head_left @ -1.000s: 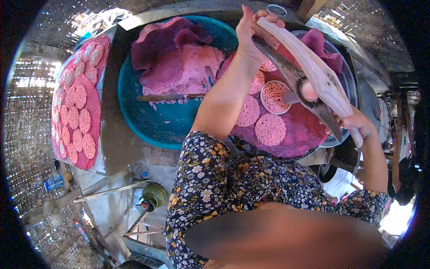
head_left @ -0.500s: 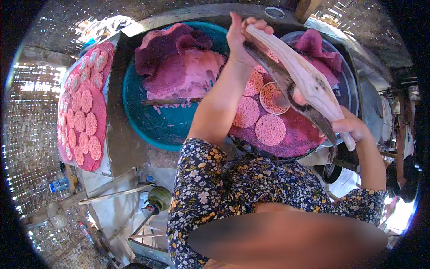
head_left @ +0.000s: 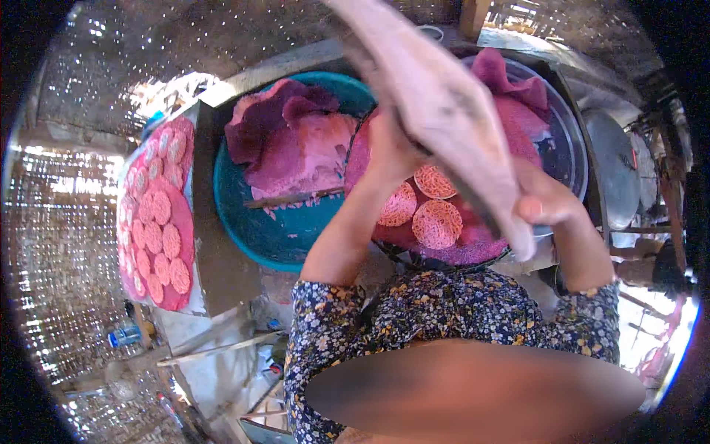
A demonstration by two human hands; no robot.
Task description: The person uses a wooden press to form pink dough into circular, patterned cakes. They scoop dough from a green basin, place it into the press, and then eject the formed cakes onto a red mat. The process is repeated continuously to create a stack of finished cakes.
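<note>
A long pale wooden press [head_left: 436,96], with a darker bar beneath it, slants from the top edge down to the right, blurred by motion. My left hand [head_left: 392,155] is behind and beside its middle, fingers hidden by the wood. My right hand [head_left: 551,203] is closed round its lower right end. Below lie pink lacy noodle discs [head_left: 436,223] on a round magenta mat [head_left: 481,244], one disc [head_left: 433,181] in a ring. Whether the press touches them I cannot tell.
A teal basin [head_left: 266,240] holds crumpled magenta cloths and pink paste. At left a slanted board [head_left: 200,300] carries rows of pink discs. Behind the mat is a metal tray [head_left: 573,152]; further right, a grey round lid [head_left: 614,170]. Woven walls surround the workspace.
The press's upper end has swung up out of view at the top. My left hand has dropped lower behind the wood. The surrounding scene sits lower in the picture.
</note>
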